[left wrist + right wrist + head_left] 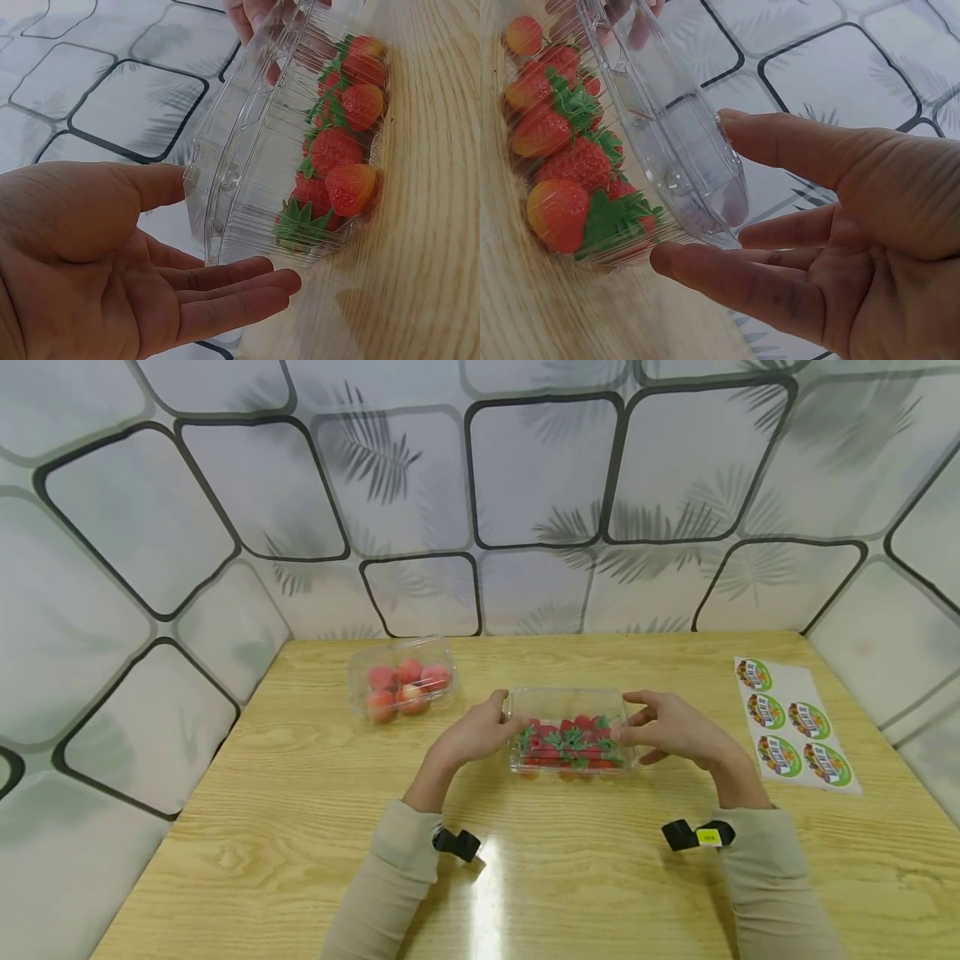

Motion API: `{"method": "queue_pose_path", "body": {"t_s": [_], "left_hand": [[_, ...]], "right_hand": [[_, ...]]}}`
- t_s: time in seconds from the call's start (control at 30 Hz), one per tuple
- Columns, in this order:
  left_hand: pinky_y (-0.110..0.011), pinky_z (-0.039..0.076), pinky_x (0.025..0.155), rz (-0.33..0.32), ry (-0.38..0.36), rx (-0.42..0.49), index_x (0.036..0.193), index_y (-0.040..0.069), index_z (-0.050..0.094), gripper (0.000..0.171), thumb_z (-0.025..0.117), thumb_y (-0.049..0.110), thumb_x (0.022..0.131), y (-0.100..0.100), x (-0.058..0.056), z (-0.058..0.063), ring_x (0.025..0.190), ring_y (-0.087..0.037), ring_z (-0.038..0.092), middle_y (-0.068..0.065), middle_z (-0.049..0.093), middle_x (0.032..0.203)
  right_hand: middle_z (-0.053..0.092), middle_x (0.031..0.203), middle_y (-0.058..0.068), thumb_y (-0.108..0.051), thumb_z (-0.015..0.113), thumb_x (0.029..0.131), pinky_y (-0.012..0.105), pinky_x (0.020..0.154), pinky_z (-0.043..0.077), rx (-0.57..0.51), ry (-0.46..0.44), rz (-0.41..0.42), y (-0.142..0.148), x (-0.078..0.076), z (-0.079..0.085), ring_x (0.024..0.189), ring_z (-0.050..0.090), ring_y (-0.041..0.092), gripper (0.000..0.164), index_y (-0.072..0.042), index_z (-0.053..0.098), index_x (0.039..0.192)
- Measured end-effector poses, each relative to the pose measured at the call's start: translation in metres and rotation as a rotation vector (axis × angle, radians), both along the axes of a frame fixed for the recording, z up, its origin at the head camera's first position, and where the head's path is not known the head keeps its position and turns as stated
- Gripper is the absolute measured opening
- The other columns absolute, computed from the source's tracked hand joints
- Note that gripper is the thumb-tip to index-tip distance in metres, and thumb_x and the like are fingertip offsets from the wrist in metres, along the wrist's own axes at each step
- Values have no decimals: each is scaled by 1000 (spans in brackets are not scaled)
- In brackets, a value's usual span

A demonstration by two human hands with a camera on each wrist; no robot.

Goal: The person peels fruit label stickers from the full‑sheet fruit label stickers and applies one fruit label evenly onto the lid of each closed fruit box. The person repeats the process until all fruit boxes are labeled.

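Observation:
A clear plastic clamshell box point(567, 703) of strawberries point(337, 150) lies on the table between my two hands. Its lid point(694, 135) lies over the box; whether it is fully latched I cannot tell. At the box's left end is my left hand point(480, 729), the thumb touching the lid's edge and the other fingers extended alongside the end wall. My right hand point(678, 728) is at the opposite end, its thumb on the lid's edge and its fingers loosely stretched beside the wall. Red fruit and green leaves show through the plastic.
Another clear clamshell point(358, 681) with several round red fruits point(411, 697) stands at the back left, its lid raised. A sheet of round fruit stickers point(798, 727) lies on the right of the wooden table point(300, 827). Patterned walls point(540, 468) border the table.

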State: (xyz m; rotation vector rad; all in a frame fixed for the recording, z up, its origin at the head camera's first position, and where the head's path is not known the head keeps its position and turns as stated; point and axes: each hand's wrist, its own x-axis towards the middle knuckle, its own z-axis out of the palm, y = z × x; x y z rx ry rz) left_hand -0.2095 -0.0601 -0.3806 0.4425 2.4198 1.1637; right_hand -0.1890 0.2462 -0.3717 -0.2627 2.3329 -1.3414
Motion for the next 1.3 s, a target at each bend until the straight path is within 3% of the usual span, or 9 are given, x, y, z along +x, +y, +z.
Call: {"method": "queue_pose_path", "body": {"t_s": [0.17,0.37,0.9,0.97,1.03,1.17,1.3], "left_hand": [[-49,48,99,1,-6,3,157,-2,10,79,48,43,104,2,1,-1,127,-34,54,-27,51,140],[-48,49,96,9,-6,-11,158,0,11,82,49,48,102,2,4,0,122,-32,57,-27,51,139],[-48,48,100,-9,21,-19,157,-3,10,79,48,42,104,2,2,1,126,-33,55,-27,52,140],[-45,50,96,-6,23,-19,157,-3,10,79,48,42,104,3,2,1,120,-32,59,-26,56,136],[-42,53,83,-6,10,-5,157,-2,8,79,48,42,104,3,2,2,101,-29,65,-27,62,123],[-40,50,67,-12,-29,50,160,9,4,78,49,40,104,3,2,2,70,-29,57,-23,64,94],[-44,53,70,-30,-31,68,161,21,7,73,49,40,104,3,2,2,69,-36,58,-19,60,82]], "right_hand": [[54,125,29,-29,70,94,44,74,59,-1,14,-7,2,1,-2,101,65,28,88,4,17,156],[53,124,28,-27,70,95,44,73,60,-1,21,-6,3,1,-3,97,66,26,86,5,18,156],[52,123,29,-24,68,96,43,72,60,3,20,-8,3,0,-1,96,66,27,83,4,19,155],[53,123,28,-22,67,96,43,73,60,3,16,-9,3,0,0,97,66,28,81,4,18,155],[53,123,29,-22,67,96,43,73,60,5,15,-5,3,0,0,98,65,28,81,5,18,155],[53,123,28,-25,67,96,44,74,59,10,13,-1,3,0,1,99,65,28,83,4,18,155],[54,122,27,-25,68,96,44,75,59,11,17,0,3,-1,1,97,65,27,83,4,18,155]]}}
